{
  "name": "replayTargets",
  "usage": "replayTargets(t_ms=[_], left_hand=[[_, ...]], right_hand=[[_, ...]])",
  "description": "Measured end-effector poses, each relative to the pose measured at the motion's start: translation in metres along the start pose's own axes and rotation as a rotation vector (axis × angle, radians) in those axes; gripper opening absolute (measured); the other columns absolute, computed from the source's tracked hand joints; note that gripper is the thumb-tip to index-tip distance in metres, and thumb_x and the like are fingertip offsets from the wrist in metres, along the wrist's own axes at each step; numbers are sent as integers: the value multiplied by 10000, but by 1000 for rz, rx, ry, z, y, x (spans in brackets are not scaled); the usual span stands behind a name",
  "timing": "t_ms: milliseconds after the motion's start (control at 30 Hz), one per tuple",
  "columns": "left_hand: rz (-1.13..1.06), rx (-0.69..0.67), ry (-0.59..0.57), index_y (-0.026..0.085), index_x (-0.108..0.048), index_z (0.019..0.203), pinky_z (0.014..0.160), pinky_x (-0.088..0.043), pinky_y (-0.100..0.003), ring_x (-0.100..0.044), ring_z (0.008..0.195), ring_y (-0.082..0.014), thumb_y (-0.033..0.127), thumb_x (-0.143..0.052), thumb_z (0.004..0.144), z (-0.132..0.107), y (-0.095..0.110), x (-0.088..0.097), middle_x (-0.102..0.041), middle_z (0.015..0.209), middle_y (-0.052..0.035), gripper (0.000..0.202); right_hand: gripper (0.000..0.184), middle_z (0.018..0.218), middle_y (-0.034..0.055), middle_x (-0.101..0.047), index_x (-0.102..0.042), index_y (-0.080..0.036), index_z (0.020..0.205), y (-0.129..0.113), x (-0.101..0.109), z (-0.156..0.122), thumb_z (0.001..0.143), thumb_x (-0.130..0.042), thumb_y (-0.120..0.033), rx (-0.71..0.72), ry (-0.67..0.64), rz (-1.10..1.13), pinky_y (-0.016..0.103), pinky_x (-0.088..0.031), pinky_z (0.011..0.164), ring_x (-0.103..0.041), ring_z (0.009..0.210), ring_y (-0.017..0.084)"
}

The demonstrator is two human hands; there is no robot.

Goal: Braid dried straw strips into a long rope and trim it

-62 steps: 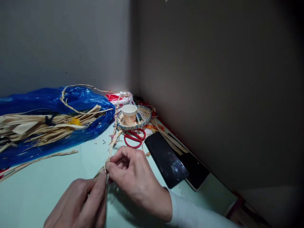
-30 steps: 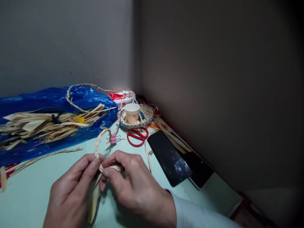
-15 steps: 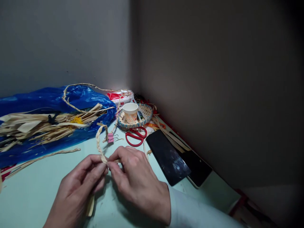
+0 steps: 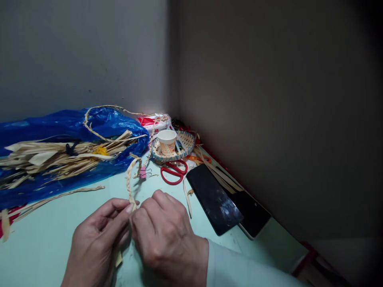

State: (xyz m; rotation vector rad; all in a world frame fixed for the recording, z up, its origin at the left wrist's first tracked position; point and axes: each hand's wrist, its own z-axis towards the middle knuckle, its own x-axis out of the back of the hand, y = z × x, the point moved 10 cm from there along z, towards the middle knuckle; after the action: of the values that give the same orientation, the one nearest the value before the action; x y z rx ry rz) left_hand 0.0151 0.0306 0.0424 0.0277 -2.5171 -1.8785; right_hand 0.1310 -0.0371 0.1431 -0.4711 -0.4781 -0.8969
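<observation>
A pale braid of dried plant strips (image 4: 129,181) rises from between my hands and curls over at its top, close to a pink binder clip (image 4: 143,172). My left hand (image 4: 100,235) pinches the braid's lower end between thumb and forefinger. Pressed close beside it, my right hand (image 4: 166,229) has its fingers curled in at the same spot; its back hides the fingertips and the strands there. Below my left hand a loose pale strip end (image 4: 119,258) hangs down.
A blue plastic bag (image 4: 60,119) with a bundle of dried strips (image 4: 60,153) lies at left. Farther back are a woven basket (image 4: 187,143), a paper cup (image 4: 166,141) and red-handled scissors (image 4: 173,172). Two phones, one in front (image 4: 214,199), lie right, near the wall.
My right hand has turned over and drawn nearer, its fingers now curled down against the braid's end. My left hand keeps its pinch. The whole view has shifted slightly.
</observation>
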Motion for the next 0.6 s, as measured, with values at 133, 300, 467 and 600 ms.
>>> replayTargets(t_ms=[133,300,467,600], left_hand=[[-150,155,-21,220,-682,673,395,-378,-127,-422,481,-66,242,-900,434,-3,-6,-11,-542,570,65,324],[-169,186,-31,213,-691,717,455,-447,-121,-491,539,-69,103,-896,385,-2,-6,-13,-604,635,62,405],[-182,153,-116,212,-689,745,418,-378,-109,-429,492,-51,217,-922,478,-2,-7,-15,-573,627,68,355],[-124,180,-138,234,-691,762,457,-418,-136,-442,528,-80,392,-933,486,-7,-14,-15,-528,606,64,400]], right_hand=[[288,633,50,-497,-575,-136,663,-5,1,0,903,-432,-62,61,53,-26,330,-259,530,-411,618,180],[185,717,65,-560,-602,-130,726,-3,-9,-4,870,-486,-112,24,-67,39,336,-325,576,-459,698,195],[138,761,17,-633,-628,-166,779,38,-19,-6,889,-549,-191,-442,-185,485,285,-419,717,-540,749,153],[151,791,1,-635,-645,-164,903,69,-35,-16,886,-626,-313,-828,-234,862,251,-421,681,-548,715,124]])
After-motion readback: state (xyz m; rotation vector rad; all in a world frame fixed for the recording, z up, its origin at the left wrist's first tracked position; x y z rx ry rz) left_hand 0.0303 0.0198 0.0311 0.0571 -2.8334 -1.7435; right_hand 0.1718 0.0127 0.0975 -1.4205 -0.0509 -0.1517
